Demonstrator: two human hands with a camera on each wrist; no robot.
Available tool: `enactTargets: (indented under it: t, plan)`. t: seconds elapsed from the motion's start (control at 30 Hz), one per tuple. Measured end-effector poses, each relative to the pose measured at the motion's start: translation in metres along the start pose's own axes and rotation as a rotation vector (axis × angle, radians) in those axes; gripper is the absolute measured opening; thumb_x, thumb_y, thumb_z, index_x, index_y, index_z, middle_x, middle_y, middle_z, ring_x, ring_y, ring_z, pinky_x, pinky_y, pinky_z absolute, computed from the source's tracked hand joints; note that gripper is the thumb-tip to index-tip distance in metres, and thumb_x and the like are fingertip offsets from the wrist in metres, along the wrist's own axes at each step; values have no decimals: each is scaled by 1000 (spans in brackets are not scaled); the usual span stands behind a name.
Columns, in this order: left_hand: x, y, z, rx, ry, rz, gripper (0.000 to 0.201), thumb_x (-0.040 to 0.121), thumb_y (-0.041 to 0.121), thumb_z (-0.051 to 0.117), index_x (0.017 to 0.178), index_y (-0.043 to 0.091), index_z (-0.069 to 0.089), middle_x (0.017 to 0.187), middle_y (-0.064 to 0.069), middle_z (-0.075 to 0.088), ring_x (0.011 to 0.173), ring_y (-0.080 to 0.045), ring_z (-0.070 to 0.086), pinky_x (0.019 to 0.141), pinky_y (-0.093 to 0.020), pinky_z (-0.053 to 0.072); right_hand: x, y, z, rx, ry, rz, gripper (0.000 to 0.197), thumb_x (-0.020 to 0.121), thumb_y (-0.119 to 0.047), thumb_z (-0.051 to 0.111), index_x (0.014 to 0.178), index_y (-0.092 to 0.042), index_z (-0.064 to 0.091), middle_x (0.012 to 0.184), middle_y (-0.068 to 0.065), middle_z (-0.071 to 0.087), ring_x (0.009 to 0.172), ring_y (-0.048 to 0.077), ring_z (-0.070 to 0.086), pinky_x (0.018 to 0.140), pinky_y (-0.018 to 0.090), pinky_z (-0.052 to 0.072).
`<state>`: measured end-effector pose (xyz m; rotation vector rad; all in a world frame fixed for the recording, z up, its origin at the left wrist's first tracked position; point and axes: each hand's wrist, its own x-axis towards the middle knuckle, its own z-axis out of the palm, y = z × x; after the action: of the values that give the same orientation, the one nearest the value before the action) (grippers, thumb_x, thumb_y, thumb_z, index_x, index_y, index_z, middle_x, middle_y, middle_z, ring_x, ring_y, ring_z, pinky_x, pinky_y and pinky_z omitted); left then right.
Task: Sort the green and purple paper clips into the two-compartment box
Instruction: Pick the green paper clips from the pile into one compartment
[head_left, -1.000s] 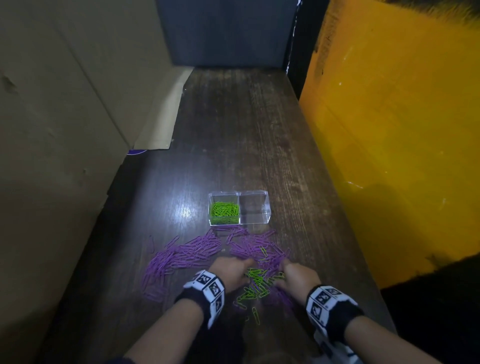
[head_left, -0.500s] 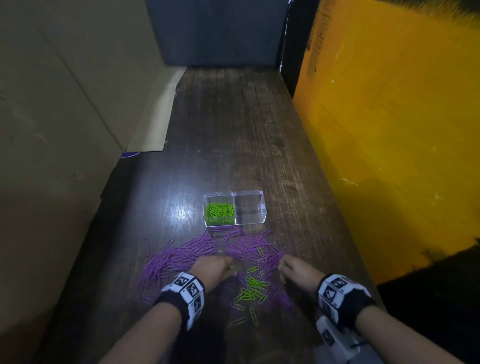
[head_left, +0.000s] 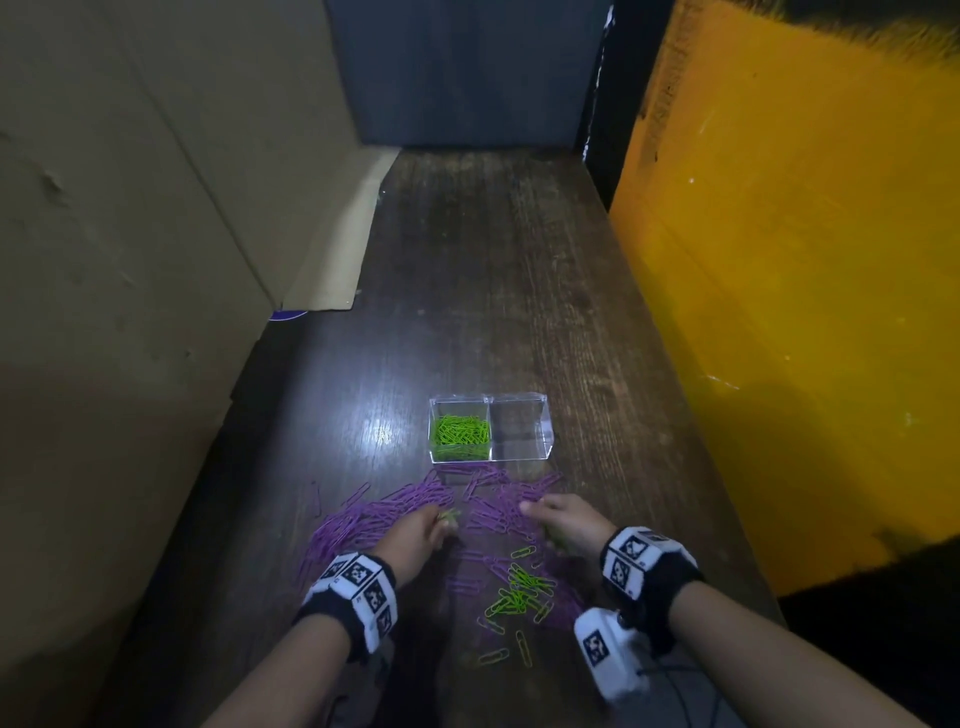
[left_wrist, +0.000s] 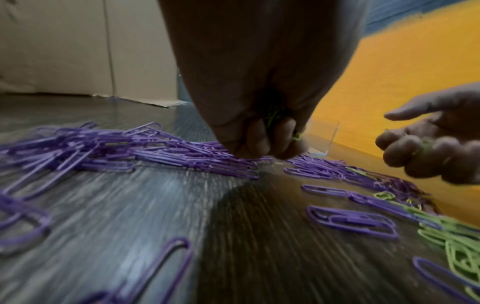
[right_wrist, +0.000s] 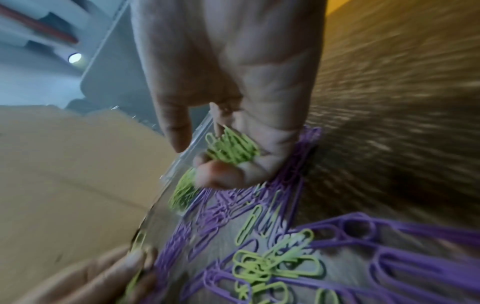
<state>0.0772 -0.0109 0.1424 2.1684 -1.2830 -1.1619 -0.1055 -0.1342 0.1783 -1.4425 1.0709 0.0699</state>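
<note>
A clear two-compartment box (head_left: 544, 434) stands on the dark wooden table; its left half holds green paper clips (head_left: 459, 430), its right half looks bare. Purple clips (head_left: 374, 512) lie spread in front of the box. A small heap of green clips (head_left: 519, 592) lies nearer me, between my wrists. My left hand (head_left: 415, 535) curls its fingers round a few green clips (left_wrist: 272, 119) just above the purple ones. My right hand (head_left: 563, 522) cups a bunch of green clips (right_wrist: 233, 147) in its curled fingers, forefinger sticking out.
A cardboard wall (head_left: 130, 234) runs along the left, with a flap lying on the table. A yellow panel (head_left: 805, 286) lines the right side. A dark blue panel (head_left: 467, 73) closes the far end. The table's right edge (head_left: 737, 525) drops off near my right wrist.
Both hands have lifted off the green heap and moved forward toward the box, each carrying green clips. The heap between the wrists now lies uncovered.
</note>
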Motion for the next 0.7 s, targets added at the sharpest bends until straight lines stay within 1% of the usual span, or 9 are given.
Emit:
enactTargets:
  t: [0.07,0.13,0.17,0.23,0.3,0.43,0.5,0.57,0.7]
  plan:
    - [0,0,0,-26,9,-2,18,98,17,40,91,14,55,85,-1,55,85,-15,51,74,-25,37,6,0,5,-477,-5,-158,27,88,-24,61,64,-19,49,65,2,54,59,11,51,55,18,39]
    - [0,0,-2,-60,25,-4,25,99,15,38,76,22,48,74,5,50,78,-13,46,70,-23,33,8,-3,9,-818,-97,-211,8,86,-21,61,84,-14,63,92,8,67,88,21,61,75,25,44]
    - [1,-1,-3,-78,42,-8,31,99,15,38,70,26,44,69,8,46,75,-12,44,69,-23,31,7,-5,10,-959,-127,-217,14,86,-20,59,97,-12,63,106,9,66,100,24,61,82,29,45]
    - [2,-2,-8,-89,58,-43,35,99,16,37,66,26,42,66,9,44,72,-14,44,68,-24,31,7,-7,12,-1130,-163,-220,23,89,-17,54,109,-7,60,116,12,62,108,29,58,88,35,45]
    - [3,-1,-14,-111,59,-75,36,100,19,35,65,24,42,62,7,44,62,-14,44,59,-24,32,8,-9,14,-1230,-170,-234,24,90,-14,48,107,-2,58,115,17,60,106,32,59,87,39,46]
    - [2,3,-22,-324,15,-101,35,100,14,32,68,15,44,53,-1,36,27,-1,30,32,-12,22,10,-11,13,-1085,-199,-266,16,92,-19,43,97,-7,54,98,16,57,87,24,53,75,33,40]
    - [2,1,-30,-386,7,-92,33,99,11,36,71,13,51,52,-1,40,26,0,30,30,-10,22,16,-20,7,-904,-169,-276,10,93,-18,44,95,-10,51,90,7,50,84,18,47,70,26,32]
    - [4,-1,-41,-409,-12,-77,31,98,9,40,74,15,59,50,3,41,28,1,31,32,-11,23,26,-38,-2,-783,-128,-261,18,93,-18,47,103,-6,56,92,3,51,86,15,49,71,23,33]
    - [15,6,-66,-384,13,-54,28,94,1,40,88,10,66,48,3,37,26,0,27,32,-10,21,50,-86,-4,-687,-48,-309,24,93,-14,47,109,-5,62,88,8,61,71,17,56,61,22,39]
